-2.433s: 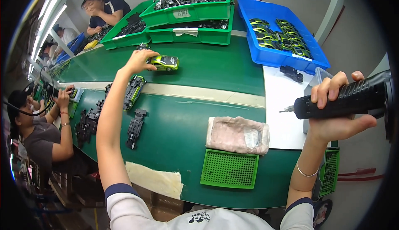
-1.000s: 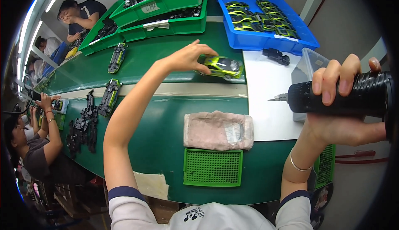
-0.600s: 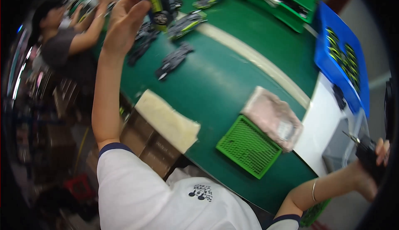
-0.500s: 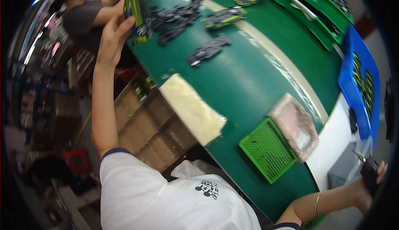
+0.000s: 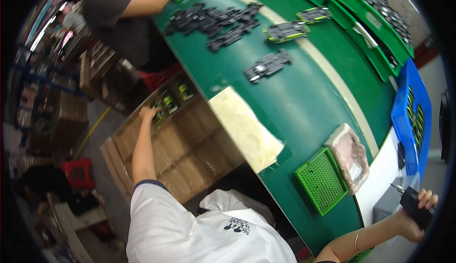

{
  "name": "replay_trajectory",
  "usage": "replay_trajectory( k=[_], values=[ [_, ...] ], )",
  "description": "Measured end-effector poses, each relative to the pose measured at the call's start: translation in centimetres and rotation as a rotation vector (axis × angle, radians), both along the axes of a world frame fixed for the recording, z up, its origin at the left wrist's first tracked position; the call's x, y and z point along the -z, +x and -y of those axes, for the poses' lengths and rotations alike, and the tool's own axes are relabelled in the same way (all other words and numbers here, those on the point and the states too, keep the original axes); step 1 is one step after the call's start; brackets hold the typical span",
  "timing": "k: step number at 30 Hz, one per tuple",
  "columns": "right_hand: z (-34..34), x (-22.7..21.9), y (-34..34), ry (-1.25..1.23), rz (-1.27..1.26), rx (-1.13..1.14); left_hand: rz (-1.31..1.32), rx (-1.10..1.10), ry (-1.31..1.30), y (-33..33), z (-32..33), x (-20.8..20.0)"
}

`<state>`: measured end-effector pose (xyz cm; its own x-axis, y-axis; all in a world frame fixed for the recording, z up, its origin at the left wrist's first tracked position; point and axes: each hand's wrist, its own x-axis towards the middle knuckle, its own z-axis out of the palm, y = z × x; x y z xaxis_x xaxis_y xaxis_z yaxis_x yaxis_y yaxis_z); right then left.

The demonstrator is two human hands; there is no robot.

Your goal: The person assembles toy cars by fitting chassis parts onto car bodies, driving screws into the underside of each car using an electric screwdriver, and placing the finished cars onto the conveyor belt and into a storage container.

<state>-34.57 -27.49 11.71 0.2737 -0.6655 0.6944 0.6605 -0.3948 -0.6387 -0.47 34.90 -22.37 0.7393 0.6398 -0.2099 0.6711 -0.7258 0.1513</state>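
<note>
My left hand (image 5: 148,113) reaches down into a divided cardboard box (image 5: 168,180), its fingers closed on a black and yellow-green toy car chassis (image 5: 159,117) at one of the compartments. Two similar pieces stand in neighbouring compartments, one being a second chassis (image 5: 169,101). Out at the far right, my right hand (image 5: 412,227) grips a black electric screwdriver (image 5: 415,207), its bit tilted up and to the left. On the green table (image 5: 251,99) lies a single dark grey chassis (image 5: 268,66), with a pile of black chassis parts (image 5: 213,23) farther back.
A cream cloth (image 5: 247,130) drapes over the table edge beside the box. Nearby sit a green mesh basket (image 5: 323,182) and a pink-lined tray (image 5: 349,156). A blue bin (image 5: 401,99) and green bins (image 5: 354,30) hold parts. A co-worker (image 5: 111,14) works at the far left.
My left hand has come down from above the table's far left with the toy car chassis and is now in the cardboard box. The right hand still grips the screwdriver. The view has shifted.
</note>
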Motion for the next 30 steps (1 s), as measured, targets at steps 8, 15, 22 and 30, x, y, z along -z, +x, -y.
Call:
replay_trajectory(
  k=[8,15,22,30],
  values=[
    [0.8,0.1,-2.0,0.005,0.084,0.100,1.295,0.604,-0.195,6.7,15.3,-16.8],
    [-1.2,0.4,0.1,0.072,0.035,0.136,0.873,1.557,-0.224,11.7,45.1,-24.5],
    [-2.1,0.5,0.2,-0.038,0.054,0.111,0.456,1.332,0.043,18.4,56.0,-18.9],
    [-1.3,0.7,2.0,-0.022,0.174,-0.126,0.517,2.181,-0.764,1.2,54.0,-25.2]
  ],
)
